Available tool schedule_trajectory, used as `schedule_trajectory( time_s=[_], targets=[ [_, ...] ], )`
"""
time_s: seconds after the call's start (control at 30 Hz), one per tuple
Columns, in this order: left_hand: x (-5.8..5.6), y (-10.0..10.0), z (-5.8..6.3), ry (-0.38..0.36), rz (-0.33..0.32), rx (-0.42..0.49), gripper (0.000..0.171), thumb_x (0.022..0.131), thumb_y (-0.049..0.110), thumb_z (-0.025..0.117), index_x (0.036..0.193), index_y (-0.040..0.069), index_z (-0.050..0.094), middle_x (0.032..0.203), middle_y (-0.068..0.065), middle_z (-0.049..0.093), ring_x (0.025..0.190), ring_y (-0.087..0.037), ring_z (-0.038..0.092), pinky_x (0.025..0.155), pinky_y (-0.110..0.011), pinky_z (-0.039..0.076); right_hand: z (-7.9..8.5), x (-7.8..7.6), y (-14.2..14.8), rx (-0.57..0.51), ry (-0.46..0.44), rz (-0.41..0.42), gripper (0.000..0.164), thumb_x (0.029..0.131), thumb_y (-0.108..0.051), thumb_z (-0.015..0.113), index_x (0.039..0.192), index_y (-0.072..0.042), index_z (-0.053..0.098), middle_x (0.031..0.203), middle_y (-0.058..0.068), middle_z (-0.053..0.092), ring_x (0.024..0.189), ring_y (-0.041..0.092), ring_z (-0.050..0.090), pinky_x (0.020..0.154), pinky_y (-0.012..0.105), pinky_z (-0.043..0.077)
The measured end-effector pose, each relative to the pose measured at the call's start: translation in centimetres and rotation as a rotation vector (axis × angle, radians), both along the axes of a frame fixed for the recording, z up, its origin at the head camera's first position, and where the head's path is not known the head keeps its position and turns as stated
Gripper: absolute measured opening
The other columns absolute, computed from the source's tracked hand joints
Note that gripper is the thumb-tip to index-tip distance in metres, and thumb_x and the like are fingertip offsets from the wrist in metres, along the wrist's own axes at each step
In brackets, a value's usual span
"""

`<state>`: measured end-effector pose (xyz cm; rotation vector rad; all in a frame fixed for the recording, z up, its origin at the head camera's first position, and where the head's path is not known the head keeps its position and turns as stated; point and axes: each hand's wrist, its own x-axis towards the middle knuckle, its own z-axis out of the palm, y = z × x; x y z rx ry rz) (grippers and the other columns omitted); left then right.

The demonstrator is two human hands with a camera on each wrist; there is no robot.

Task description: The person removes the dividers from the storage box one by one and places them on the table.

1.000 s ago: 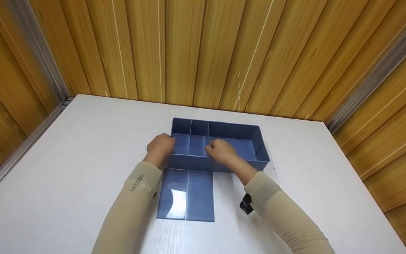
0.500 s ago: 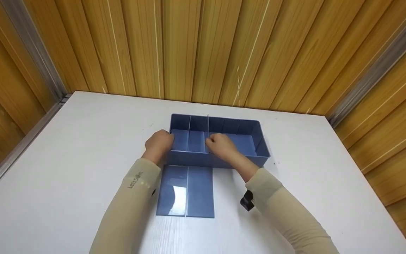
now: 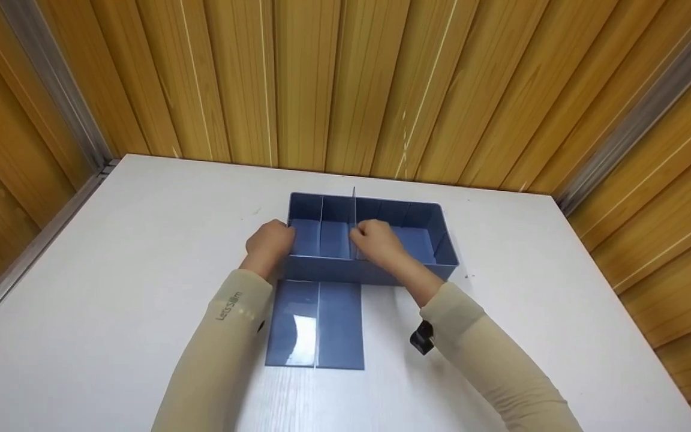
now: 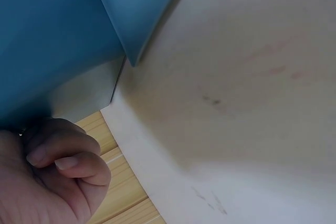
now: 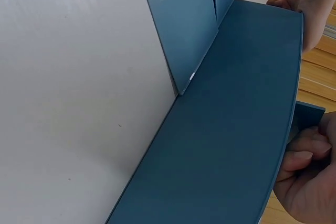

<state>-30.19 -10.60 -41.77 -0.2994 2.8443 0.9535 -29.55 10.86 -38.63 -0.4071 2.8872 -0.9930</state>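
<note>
A long blue storage box (image 3: 327, 270) stands on the white table. My left hand (image 3: 270, 237) grips its left wall, and curled fingers show at the wall in the left wrist view. Between thumb and fingers, my right hand (image 3: 378, 240) pinches a thin blue divider (image 3: 354, 204). That divider's top stands above the box rim; its lower part is inside the box. A second divider (image 3: 321, 228) sits upright farther left, level with the rim. Beyond the box's front wall (image 5: 231, 103) in the right wrist view, the held divider's corner (image 5: 310, 111) pokes up.
Two flat blue panels, a glossy left one (image 3: 288, 306) and a right one (image 3: 341, 327), lie side by side before the box. The table (image 3: 111, 288) extends around it. Wood-patterned walls (image 3: 309, 90) stand behind and at both sides.
My right hand has drawn the pinched divider upward, from level with the rim to standing above it. The left hand keeps its hold on the left wall. The view has tilted slightly.
</note>
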Motion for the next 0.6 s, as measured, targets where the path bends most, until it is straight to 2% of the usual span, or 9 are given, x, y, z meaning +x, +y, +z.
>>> schedule_trajectory(
  time_s=[0.13,0.3,0.6],
  targets=[
    [0.0,0.0,0.0,0.0,-0.003,-0.001,0.044,0.101,0.028,0.038,0.11,-0.003,0.069,0.114,-0.021,0.074,0.095,-0.03,0.063,0.091,-0.049,0.054,0.1,0.0,0.0,-0.007,0.016,-0.007,0.044,0.101,-0.012,0.049,0.059,-0.017,0.035,0.054,-0.006,0.034,0.051,0.009,0.032,0.053,0.025,0.028],
    [0.1,0.2,-0.2,-0.018,-0.007,-0.02,0.045,0.1,0.027,0.039,0.115,-0.004,0.069,0.119,-0.022,0.073,0.1,-0.031,0.066,0.095,-0.051,0.054,0.2,0.2,0.0,-0.002,0.028,0.006,0.045,0.098,-0.011,0.048,0.057,-0.018,0.033,0.053,-0.007,0.031,0.051,0.009,0.028,0.054,0.025,0.027],
    [-0.1,0.1,0.3,0.002,-0.021,-0.021,0.046,0.1,0.026,0.039,0.117,-0.005,0.068,0.12,-0.023,0.073,0.1,-0.032,0.065,0.095,-0.051,0.054,2.0,-0.2,0.1,0.032,0.087,0.022,0.043,0.096,-0.011,0.051,0.058,-0.018,0.031,0.055,-0.007,0.027,0.054,0.01,0.025,0.058,0.026,0.025]
  ],
)
